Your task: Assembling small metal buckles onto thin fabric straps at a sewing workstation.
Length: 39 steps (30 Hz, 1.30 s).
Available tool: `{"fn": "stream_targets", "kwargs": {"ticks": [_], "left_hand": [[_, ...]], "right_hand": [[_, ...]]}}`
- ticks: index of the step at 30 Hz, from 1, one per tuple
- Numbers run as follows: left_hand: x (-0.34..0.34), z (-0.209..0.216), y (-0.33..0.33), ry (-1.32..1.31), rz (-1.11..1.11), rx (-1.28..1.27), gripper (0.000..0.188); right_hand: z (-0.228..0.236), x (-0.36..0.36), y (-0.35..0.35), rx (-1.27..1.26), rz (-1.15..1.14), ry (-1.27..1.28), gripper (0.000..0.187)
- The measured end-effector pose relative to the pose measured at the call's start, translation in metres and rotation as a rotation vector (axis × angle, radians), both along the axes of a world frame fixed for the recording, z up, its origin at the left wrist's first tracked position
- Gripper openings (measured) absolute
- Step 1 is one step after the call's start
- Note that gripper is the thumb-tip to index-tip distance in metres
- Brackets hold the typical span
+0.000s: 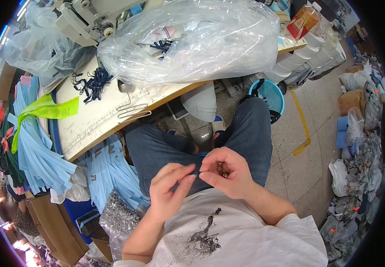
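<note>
Above my lap, my left hand (170,184) and my right hand (229,173) meet fingertip to fingertip. Thumb and forefinger of each are pinched at a small dark piece (195,172), mostly hidden by the fingers. Its kind is too small to make out. Several small brownish metal pieces (221,168) sit in the curled palm of my right hand. On the table to the left lies a heap of dark navy cord loops (95,83). More such loops (161,46) show by the large clear plastic bag (201,40).
The white worktable (79,127) carries a sewing machine (83,20) and a bent wire piece (132,111). Light blue fabric strips (39,142) and a neon yellow strip (45,109) hang at left. A turquoise basket (272,95) stands on the floor; bagged grey fabric piles (357,178) line the right.
</note>
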<state>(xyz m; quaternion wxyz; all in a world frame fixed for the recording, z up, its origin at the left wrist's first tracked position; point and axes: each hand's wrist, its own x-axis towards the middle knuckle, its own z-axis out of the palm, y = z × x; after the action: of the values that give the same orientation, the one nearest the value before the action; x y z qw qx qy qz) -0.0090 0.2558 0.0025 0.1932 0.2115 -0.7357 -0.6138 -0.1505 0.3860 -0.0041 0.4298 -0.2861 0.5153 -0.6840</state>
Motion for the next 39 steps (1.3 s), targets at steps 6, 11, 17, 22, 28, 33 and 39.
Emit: {"fn": "stream_targets", "kwargs": {"ticks": [6, 11, 17, 22, 28, 33, 39], "left_hand": [[-0.001, -0.005, -0.001, 0.047, -0.017, -0.002, 0.020], [-0.001, -0.008, 0.001, 0.081, 0.018, 0.061, 0.017], [0.003, -0.009, 0.001, 0.036, 0.019, 0.014, 0.018], [0.001, -0.007, 0.004, 0.014, 0.125, 0.097, 0.018], [0.006, -0.010, 0.002, 0.056, 0.055, 0.339, 0.020], [0.009, -0.017, 0.003, 0.188, 0.062, 0.532, 0.019], [0.001, -0.023, 0.008, 0.451, 0.029, 0.765, 0.016]], "right_hand": [[-0.009, 0.004, -0.001, -0.041, -0.041, 0.028, 0.020], [-0.011, 0.003, -0.003, -0.029, -0.023, -0.038, 0.018], [-0.008, -0.003, -0.009, 0.020, -0.017, 0.500, 0.015], [-0.008, -0.002, -0.011, -0.028, -0.115, 0.829, 0.016], [-0.012, 0.002, -0.004, 0.013, 0.001, 0.042, 0.012], [-0.007, -0.003, -0.003, 0.094, -0.030, -0.384, 0.012], [-0.004, 0.000, -0.007, 0.062, -0.040, -0.469, 0.013]]}}
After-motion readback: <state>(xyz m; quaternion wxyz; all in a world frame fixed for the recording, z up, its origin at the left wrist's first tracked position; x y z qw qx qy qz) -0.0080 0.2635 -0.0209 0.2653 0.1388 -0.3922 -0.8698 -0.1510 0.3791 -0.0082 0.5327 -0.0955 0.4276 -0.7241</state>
